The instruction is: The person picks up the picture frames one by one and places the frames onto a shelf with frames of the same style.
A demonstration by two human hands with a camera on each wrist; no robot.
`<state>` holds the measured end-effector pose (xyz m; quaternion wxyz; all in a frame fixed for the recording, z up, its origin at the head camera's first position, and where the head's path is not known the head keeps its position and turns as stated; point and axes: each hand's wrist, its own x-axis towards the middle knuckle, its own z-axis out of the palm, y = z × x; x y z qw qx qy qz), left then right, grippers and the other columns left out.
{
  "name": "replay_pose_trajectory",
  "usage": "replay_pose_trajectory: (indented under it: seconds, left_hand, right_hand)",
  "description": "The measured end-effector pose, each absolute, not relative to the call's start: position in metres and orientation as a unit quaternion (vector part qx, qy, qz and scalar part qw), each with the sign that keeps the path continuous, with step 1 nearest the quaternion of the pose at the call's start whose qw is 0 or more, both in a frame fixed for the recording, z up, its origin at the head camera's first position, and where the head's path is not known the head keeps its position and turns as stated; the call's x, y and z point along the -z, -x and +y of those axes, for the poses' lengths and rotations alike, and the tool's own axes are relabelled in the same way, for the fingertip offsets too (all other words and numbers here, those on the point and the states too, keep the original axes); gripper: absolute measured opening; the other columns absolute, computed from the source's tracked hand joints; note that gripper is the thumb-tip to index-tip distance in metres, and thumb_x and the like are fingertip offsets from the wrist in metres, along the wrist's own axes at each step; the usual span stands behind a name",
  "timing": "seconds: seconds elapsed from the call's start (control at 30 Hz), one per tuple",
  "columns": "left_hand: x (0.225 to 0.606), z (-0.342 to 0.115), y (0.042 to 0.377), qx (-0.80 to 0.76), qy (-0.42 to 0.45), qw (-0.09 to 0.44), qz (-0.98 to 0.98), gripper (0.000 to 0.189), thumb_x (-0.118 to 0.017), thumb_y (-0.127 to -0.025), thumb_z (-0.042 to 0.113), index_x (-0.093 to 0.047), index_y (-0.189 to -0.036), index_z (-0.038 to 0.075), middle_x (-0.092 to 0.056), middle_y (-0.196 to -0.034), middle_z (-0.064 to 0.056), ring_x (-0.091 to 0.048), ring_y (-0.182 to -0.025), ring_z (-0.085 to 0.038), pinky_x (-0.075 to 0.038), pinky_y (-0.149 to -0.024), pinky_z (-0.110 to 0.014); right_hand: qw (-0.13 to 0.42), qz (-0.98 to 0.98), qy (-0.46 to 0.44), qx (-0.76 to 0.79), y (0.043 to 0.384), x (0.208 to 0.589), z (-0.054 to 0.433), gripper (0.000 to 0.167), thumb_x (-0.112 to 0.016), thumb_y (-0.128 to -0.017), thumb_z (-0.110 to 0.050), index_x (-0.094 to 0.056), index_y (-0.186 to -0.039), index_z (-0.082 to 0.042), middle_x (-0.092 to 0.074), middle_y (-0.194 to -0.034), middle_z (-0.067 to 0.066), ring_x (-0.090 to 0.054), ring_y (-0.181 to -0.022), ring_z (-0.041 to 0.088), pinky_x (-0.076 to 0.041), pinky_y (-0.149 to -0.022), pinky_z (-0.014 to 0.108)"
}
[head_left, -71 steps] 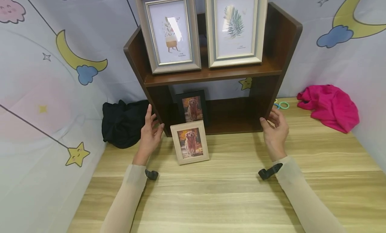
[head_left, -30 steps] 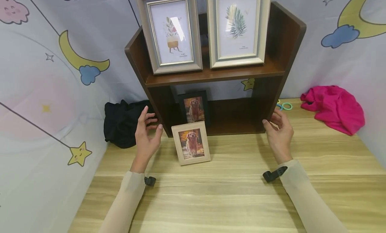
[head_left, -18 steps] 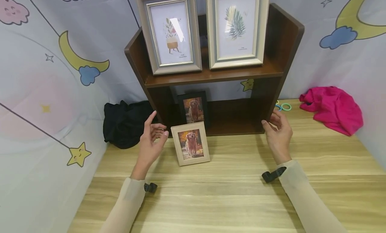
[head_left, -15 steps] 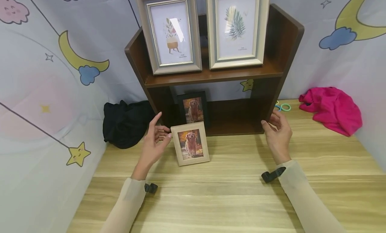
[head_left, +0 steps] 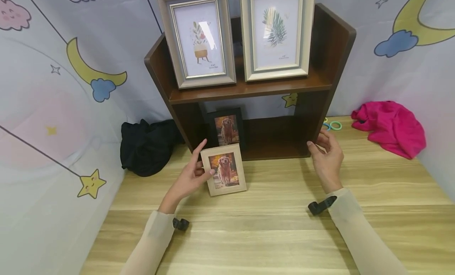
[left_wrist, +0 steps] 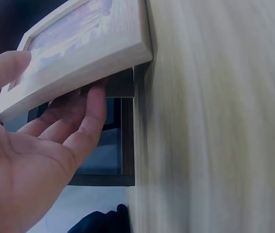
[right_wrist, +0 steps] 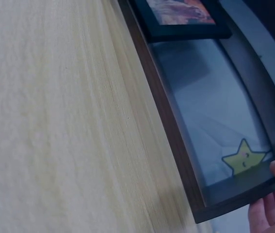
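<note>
A light wood picture frame (head_left: 225, 188) with a dog photo leans upright on the table before the shelf. My left hand (head_left: 188, 180) grips its left side: in the left wrist view the thumb (left_wrist: 13, 65) lies over the front and the fingers (left_wrist: 86, 116) go behind, their tips hidden. At the dark brown two-tier shelf (head_left: 281, 148), my right hand (head_left: 327, 158) pinches the lower right side panel, thumb on the inner front edge and fingers outside. A black picture frame (head_left: 242, 125) with the same dog photo stands on the lower tier, partly covered by the light one.
Two large frames, one with a potted plant print (head_left: 200, 49) and one with a leaf print (head_left: 275, 38), stand on the upper tier. Black cloth (head_left: 145, 148) lies left of the shelf. Pink cloth (head_left: 391, 127) and coloured rings (head_left: 335, 126) lie to its right.
My left hand has left the shelf's left side, moved right and taken hold of the light wood picture frame. The right hand stays on the shelf's right panel.
</note>
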<state>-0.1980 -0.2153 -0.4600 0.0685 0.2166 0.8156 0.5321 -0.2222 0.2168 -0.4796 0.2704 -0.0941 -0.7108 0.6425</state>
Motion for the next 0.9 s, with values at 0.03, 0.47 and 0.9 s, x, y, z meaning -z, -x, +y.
replay_pose_trajectory:
  seconds: [0.03, 0.47, 0.9]
  left_hand:
    - [0.46, -0.215, 0.198, -0.536, -0.217, 0.071, 0.813, 0.096, -0.068, -0.107, 0.016, -0.003, -0.172, 0.045, -0.051, -0.074, -0.006, -0.036, -0.054, -0.016, -0.04, -0.054, -0.029]
    - [0.467, -0.21, 0.199, -0.611, -0.217, 0.095, 0.755, 0.093, -0.06, -0.11, 0.006, 0.0, -0.174, 0.037, -0.066, -0.101, -0.021, -0.051, -0.057, -0.007, -0.047, -0.056, -0.028]
    - [0.471, -0.208, 0.198, -0.638, -0.215, 0.091, 0.734, 0.091, -0.058, -0.109, 0.004, -0.004, -0.173, 0.039, -0.05, -0.154, -0.023, -0.07, -0.119, -0.016, -0.06, -0.085, -0.029]
  right_hand:
    - [0.27, -0.711, 0.094, -0.642, 0.222, 0.479, 0.217, 0.05, -0.078, -0.094, 0.0, -0.068, -0.141, -0.013, -0.067, -0.104, -0.017, -0.068, -0.099, 0.0, -0.056, -0.088, 0.007]
    - [0.277, -0.712, 0.091, -0.638, 0.222, 0.48, 0.216, 0.049, -0.078, -0.093, 0.0, -0.069, -0.139, -0.015, -0.068, -0.103, -0.019, -0.069, -0.097, 0.0, -0.056, -0.087, 0.007]
    - [0.274, -0.71, 0.089, -0.643, 0.222, 0.479, 0.217, 0.049, -0.079, -0.093, -0.001, -0.069, -0.139, -0.016, -0.069, -0.104, -0.019, -0.068, -0.098, 0.001, -0.056, -0.087, 0.008]
